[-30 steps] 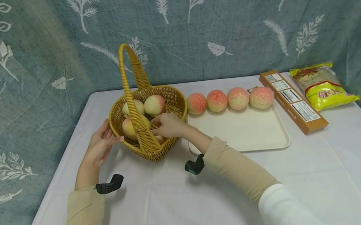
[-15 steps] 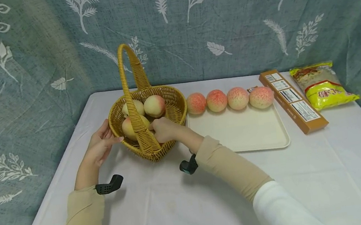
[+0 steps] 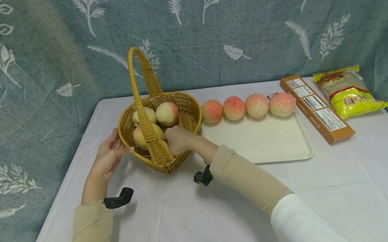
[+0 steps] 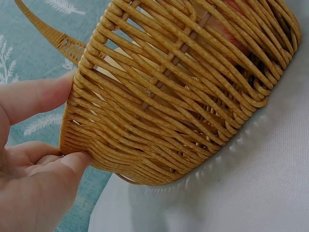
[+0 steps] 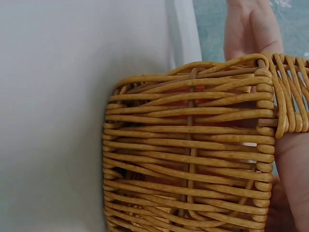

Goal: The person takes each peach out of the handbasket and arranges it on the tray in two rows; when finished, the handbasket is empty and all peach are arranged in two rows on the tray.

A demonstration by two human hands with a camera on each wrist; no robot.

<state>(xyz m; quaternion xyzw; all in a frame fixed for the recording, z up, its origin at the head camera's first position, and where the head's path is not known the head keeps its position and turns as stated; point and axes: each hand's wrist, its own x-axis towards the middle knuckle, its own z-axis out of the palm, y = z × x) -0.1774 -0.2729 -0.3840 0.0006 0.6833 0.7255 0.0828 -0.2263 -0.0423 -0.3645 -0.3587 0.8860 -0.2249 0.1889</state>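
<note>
Blue-grey cloth printed with white leaves and ferns hangs behind a table [image 3: 200,222] covered in a white cloth. Toward the far left part of the table stands a woven wicker basket [image 3: 184,127] with a tall arched handle [image 3: 141,91]. Three pale peaches [image 3: 167,113] show inside the basket.

A person in tan sleeves reaches forward with both hands. The left hand [image 3: 110,156] lies against the basket's left outer wall, fingers nearly straight and relaxed, the thumb tip touching the weave just below the rim; the left wrist view shows thumb and fingers resting flat on the wicker [image 4: 159,96]. The right hand [image 3: 178,139] reaches over the basket's near rim beside the foot of the handle, fingers curled down inside. What they close on is hidden behind the handle and the wall, so whether they grip a peach cannot be told. The right wrist view shows only the basket wall [image 5: 193,154] and a finger behind it.

Just right of the basket lies a cream tray [image 3: 259,141]. Four pink peaches [image 3: 234,108] sit in a row along its far edge. Right of the tray lies a long brown box [image 3: 316,108], and beyond it, near the far right corner, a yellow packet [image 3: 349,92].
</note>
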